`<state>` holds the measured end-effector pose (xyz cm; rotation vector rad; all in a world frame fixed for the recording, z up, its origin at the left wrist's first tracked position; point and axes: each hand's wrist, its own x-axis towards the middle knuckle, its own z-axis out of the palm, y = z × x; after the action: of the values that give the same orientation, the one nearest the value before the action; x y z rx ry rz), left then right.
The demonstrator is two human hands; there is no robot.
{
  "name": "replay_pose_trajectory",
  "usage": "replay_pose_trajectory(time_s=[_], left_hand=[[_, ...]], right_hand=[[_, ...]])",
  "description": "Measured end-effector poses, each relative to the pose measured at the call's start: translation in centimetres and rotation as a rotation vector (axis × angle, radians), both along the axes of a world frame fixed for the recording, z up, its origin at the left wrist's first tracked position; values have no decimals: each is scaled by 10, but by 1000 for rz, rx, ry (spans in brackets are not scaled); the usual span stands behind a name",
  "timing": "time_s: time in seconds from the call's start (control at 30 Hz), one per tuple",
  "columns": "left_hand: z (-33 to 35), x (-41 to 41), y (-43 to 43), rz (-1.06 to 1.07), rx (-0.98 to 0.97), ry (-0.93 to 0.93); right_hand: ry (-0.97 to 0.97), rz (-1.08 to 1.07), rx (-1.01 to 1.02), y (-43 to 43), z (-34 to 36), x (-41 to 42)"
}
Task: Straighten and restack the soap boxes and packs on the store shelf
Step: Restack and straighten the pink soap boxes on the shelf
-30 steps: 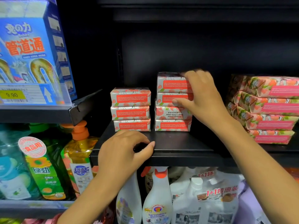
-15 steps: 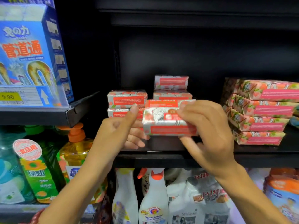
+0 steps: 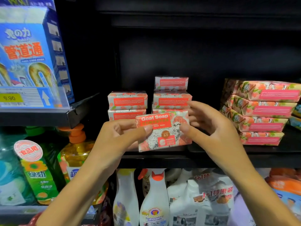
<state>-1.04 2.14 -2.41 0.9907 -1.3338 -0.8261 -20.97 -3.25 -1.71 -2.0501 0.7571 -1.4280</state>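
Observation:
A white and orange Goat Soap box [image 3: 163, 130] is held in front of the black shelf [image 3: 203, 159], its printed face turned toward me. My left hand [image 3: 120, 137] pinches its left edge and my right hand [image 3: 210, 128] grips its right edge. Behind it stand two stacks of the same soap boxes: a left stack [image 3: 127, 104] and a taller middle stack [image 3: 171, 92], both partly hidden by the held box. To the right, a stack of longer pink soap packs [image 3: 262, 111] leans back in a staggered pile.
A blue drain-cleaner box [image 3: 31, 51] sits on a higher shelf at left, with a yellow 9.90 price tag [image 3: 9, 98]. Below left are green and yellow detergent bottles [image 3: 76, 154]. White spray bottles [image 3: 154, 203] and refill pouches fill the lower shelf.
My right hand took one box off the middle stack and brought it forward. My left hand rose from the shelf edge to take its left side, and the box was turned face-up toward me.

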Motion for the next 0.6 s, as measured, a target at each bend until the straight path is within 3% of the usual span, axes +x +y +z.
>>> replay_pose_trajectory(time_s=[0.1,0.27,0.37,0.6], left_hand=[[-1,-1,1,-36,-51,-48],[1,1,2,-60,-147,-79],[4,1,2,15,-191,-118],[8,2,1,-20,-44,-211]], right_hand=[[51,151,192,-5,6,-4],[-10,196,143,4,0,-3],[-74,134,39,10,-5,1],[24,-50,-345,10,-10,4]])
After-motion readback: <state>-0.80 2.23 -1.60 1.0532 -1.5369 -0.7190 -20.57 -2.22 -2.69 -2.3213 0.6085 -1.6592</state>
